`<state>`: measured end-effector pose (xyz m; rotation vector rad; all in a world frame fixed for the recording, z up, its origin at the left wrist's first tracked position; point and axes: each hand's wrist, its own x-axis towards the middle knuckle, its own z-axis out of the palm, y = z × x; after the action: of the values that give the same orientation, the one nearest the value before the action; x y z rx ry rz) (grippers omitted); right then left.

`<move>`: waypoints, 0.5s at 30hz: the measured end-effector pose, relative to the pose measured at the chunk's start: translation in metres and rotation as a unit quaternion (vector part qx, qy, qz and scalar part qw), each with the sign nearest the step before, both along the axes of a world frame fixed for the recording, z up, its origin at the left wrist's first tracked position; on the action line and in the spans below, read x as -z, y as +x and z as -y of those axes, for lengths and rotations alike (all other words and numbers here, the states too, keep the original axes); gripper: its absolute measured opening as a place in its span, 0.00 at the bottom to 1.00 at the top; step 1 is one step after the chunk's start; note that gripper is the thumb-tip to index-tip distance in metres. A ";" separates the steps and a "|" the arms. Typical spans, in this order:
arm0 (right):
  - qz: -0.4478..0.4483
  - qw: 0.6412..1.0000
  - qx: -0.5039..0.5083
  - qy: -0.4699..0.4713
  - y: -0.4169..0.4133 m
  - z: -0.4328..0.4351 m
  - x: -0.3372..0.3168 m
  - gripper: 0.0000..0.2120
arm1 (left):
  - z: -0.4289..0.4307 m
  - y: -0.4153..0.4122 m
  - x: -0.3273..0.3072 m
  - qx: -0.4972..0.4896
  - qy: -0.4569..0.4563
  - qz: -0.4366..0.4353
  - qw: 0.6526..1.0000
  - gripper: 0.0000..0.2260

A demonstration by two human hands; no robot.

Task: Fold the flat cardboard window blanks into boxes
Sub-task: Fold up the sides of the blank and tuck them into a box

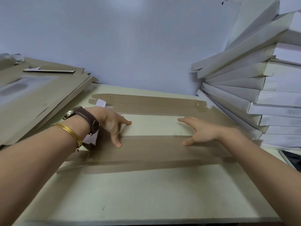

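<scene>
A flat brown cardboard window blank (153, 149) lies across the pale table (146, 193), its long rectangular window showing the table beneath. My left hand (112, 124) presses on the blank at the window's left end, index finger and thumb spread straight. My right hand (200, 131) rests on the blank at the window's right end, fingers spread and slightly blurred. Neither hand grips anything. A watch and gold bangles sit on my left wrist.
A pile of flat brown window blanks (37, 98) lies at the left. A tall leaning stack of folded white boxes (254, 82) fills the right side against the wall. A dark device (291, 159) lies at the right edge.
</scene>
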<state>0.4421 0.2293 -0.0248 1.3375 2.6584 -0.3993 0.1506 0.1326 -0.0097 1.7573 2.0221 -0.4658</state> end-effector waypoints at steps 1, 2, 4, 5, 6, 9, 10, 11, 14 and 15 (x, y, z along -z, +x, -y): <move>0.014 1.000 0.001 -0.007 0.002 -0.002 -0.002 0.48 | 0.000 0.000 -0.001 0.006 -0.007 0.002 1.000 0.48; 0.027 0.999 0.003 -0.021 0.004 -0.004 -0.003 0.50 | -0.001 -0.001 -0.002 0.009 -0.011 0.005 1.000 0.47; 0.050 0.997 0.011 -0.058 0.010 -0.007 -0.006 0.54 | -0.002 -0.004 -0.003 0.008 -0.009 0.018 1.000 0.46; 0.058 0.996 0.012 -0.071 0.014 -0.009 -0.006 0.55 | -0.002 -0.006 -0.003 0.006 -0.009 0.027 1.000 0.46; 0.063 0.995 0.012 -0.076 0.018 -0.011 -0.006 0.55 | -0.001 -0.008 -0.003 0.005 -0.011 0.036 0.999 0.46; 0.083 0.994 0.006 -0.069 0.028 -0.016 -0.002 0.55 | 0.000 -0.012 -0.003 0.001 -0.013 0.060 0.998 0.45; 0.085 0.994 0.006 -0.075 0.031 -0.017 0.000 0.54 | 0.000 -0.013 -0.002 0.000 -0.014 0.066 0.998 0.45; 0.080 0.993 0.006 -0.085 0.034 -0.018 0.002 0.54 | 0.001 -0.013 -0.003 0.001 -0.012 0.066 0.998 0.45; 0.061 0.994 -0.007 -0.094 0.039 -0.017 0.009 0.55 | 0.000 -0.013 -0.004 0.012 0.014 0.034 0.999 0.45; 0.061 0.994 -0.012 -0.085 0.039 -0.017 0.010 0.57 | 0.000 -0.013 -0.004 0.012 0.029 0.017 0.999 0.45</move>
<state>0.4810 0.2463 -0.0346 1.2370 2.4759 -0.5110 0.1380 0.1330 -0.0056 1.8133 2.0124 -0.3848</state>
